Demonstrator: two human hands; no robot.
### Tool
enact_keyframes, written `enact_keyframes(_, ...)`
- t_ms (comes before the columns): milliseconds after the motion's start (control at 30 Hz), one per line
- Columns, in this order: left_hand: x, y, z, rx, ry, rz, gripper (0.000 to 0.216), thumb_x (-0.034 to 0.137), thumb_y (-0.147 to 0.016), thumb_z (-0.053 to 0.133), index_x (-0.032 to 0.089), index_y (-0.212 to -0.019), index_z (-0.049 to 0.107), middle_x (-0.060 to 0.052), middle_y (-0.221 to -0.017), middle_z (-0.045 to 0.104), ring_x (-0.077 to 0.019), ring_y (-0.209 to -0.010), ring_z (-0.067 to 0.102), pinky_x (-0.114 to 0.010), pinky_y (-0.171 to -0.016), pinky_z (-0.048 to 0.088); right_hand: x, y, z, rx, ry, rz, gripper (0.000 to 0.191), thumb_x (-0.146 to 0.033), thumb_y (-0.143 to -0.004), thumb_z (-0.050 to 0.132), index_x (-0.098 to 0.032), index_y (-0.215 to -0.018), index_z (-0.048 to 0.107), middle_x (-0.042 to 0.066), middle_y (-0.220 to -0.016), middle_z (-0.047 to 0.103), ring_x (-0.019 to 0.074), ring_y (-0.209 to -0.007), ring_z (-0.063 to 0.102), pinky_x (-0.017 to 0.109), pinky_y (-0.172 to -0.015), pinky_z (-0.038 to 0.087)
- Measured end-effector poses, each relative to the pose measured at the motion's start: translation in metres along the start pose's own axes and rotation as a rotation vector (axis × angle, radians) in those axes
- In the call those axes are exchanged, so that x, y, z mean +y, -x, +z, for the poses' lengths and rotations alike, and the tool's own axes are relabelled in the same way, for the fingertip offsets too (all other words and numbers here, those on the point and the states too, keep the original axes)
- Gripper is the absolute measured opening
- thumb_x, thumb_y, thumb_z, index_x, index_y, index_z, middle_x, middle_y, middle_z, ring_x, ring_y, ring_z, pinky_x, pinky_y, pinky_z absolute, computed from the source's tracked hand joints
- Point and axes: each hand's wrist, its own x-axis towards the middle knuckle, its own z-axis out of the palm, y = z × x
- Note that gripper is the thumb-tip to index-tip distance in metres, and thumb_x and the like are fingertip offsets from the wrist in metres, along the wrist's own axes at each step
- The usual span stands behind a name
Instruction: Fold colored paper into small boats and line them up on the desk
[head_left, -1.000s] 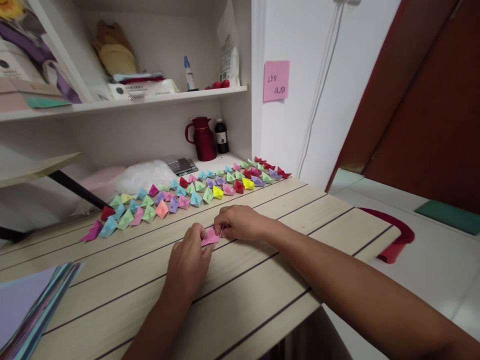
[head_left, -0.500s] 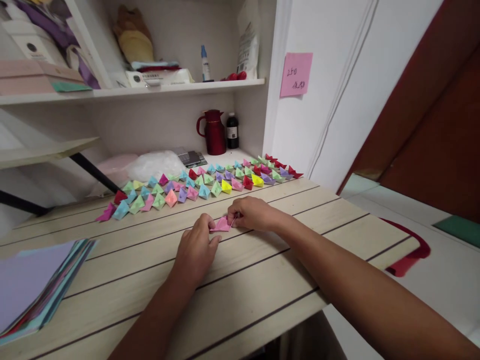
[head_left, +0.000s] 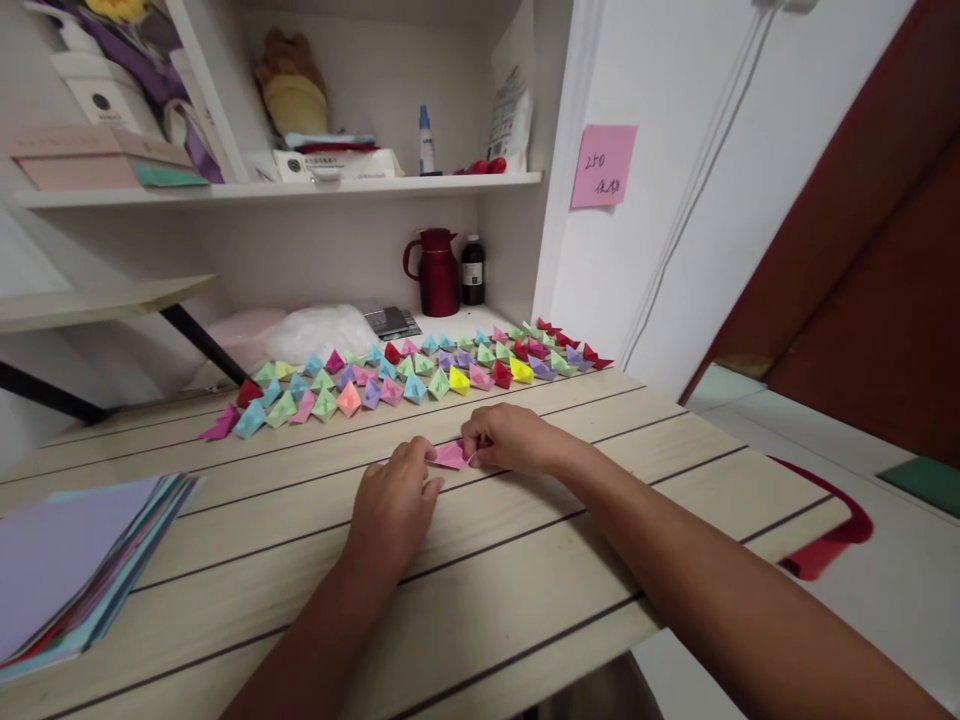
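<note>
A small folded piece of pink paper (head_left: pixel 451 456) lies low over the wooden table between my two hands. My right hand (head_left: pixel 510 438) pinches its right end, and the fingertips cover that corner. At its left tip are the curled fingers of my left hand (head_left: pixel 395 500), with the thumb lower and a little apart. Beyond the hands stand rows of small folded paper boats in many colours, among them a yellow boat (head_left: pixel 459 381) and an orange boat (head_left: pixel 349 400).
A stack of coloured paper sheets (head_left: pixel 82 560) lies on the table (head_left: pixel 487 610) at the left. Behind the boats are a plastic bag (head_left: pixel 322 333), a dark red jug (head_left: pixel 439 275) and a dark bottle (head_left: pixel 473 272). A pink note (head_left: pixel 604 166) sticks to the wall.
The view has shifted slightly, so everything sits a little lower and further right. Both hands stay at the pink paper, and the right fingers have moved slightly along its right end.
</note>
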Motion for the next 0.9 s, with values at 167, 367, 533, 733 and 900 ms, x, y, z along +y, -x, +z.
enact_keyframes(167,0.002,-0.002,0.003,-0.006,-0.053,0.047,0.019,0.02,-0.086,0.05,0.021,-0.103,0.057,-0.004,-0.094,0.063,-0.0203,-0.085,0.061,-0.032,-0.076,0.036,0.002,-0.001,0.001,-0.008,-0.008,-0.027,0.002,-0.024,-0.076,0.066,-0.022,-0.077,0.068,-0.001,-0.086,0.068,0.0143,-0.08,0.058,0.023,-0.062,0.03)
enact_keyframes(367,-0.001,-0.003,0.007,0.011,-0.014,0.033,0.021,0.022,-0.086,0.051,0.022,-0.106,0.058,-0.004,-0.1,0.061,-0.022,-0.093,0.06,-0.034,-0.078,0.038,0.003,-0.001,0.002,0.004,-0.026,-0.038,0.008,-0.018,-0.075,0.064,-0.023,-0.079,0.068,-0.002,-0.089,0.069,0.0148,-0.082,0.059,0.022,-0.064,0.031)
enact_keyframes(533,-0.003,-0.007,0.01,0.074,0.042,-0.007,0.021,0.023,-0.084,0.056,0.024,-0.104,0.06,-0.007,-0.114,0.054,-0.0251,-0.11,0.053,-0.037,-0.087,0.04,0.003,-0.001,0.002,0.029,-0.022,-0.048,0.012,-0.015,-0.075,0.063,-0.024,-0.08,0.07,-0.002,-0.091,0.07,0.015,-0.083,0.06,0.022,-0.064,0.032)
enact_keyframes(733,-0.003,-0.011,0.014,0.093,0.024,-0.003,0.023,0.024,-0.084,0.056,0.023,-0.106,0.059,-0.007,-0.113,0.058,-0.0273,-0.111,0.051,-0.042,-0.091,0.039,0.004,-0.002,0.002,0.03,-0.006,-0.04,0.013,-0.018,-0.076,0.063,-0.026,-0.083,0.071,-0.002,-0.093,0.071,0.0149,-0.085,0.061,0.022,-0.063,0.032)
enact_keyframes(900,-0.006,-0.015,0.019,0.107,0.069,0.024,0.024,0.024,-0.085,0.055,0.024,-0.108,0.061,-0.007,-0.116,0.058,-0.027,-0.112,0.051,-0.043,-0.091,0.039,0.004,-0.002,0.002,0.039,0.004,-0.041,0.014,-0.019,-0.076,0.062,-0.027,-0.083,0.07,-0.003,-0.092,0.07,0.0146,-0.083,0.06,0.021,-0.061,0.032)
